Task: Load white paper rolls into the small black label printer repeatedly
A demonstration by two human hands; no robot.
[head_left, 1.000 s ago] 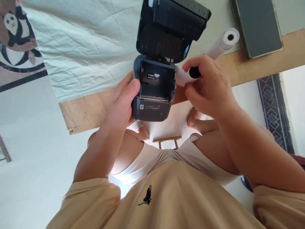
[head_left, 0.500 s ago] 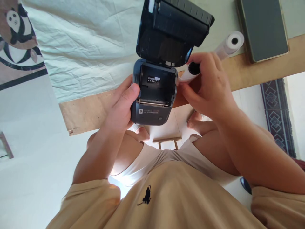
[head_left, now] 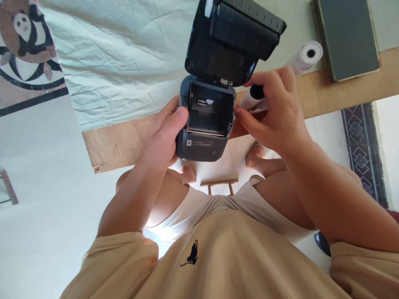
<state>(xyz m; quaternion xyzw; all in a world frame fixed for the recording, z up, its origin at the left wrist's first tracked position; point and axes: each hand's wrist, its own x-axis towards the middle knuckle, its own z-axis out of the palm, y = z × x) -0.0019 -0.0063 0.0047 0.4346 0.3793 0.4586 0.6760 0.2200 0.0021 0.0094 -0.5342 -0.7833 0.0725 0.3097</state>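
Note:
A dark portable label printer is tilted toward me, its hinged lid swung up and back. My left hand grips the printer's left side, thumb along the rim. Inside the bay, a small printed sticker shows and no roll is seated. My right hand is curled around a white paper roll with a black core, close by the printer's right side. The thumb tip is beside the printer's edge; whether it touches is unclear. Part of the roll is hidden behind my fingers.
Another white roll lies on the table beyond my right hand, beside a dark flat tablet-like slab. A pale wrinkled cloth covers much of the table, leaving the wooden front edge bare. Below is a wooden stool bar.
The printer and both hands sit slightly farther right in view. The roll in my right hand has turned a little, showing more of its white side. The lid remains raised.

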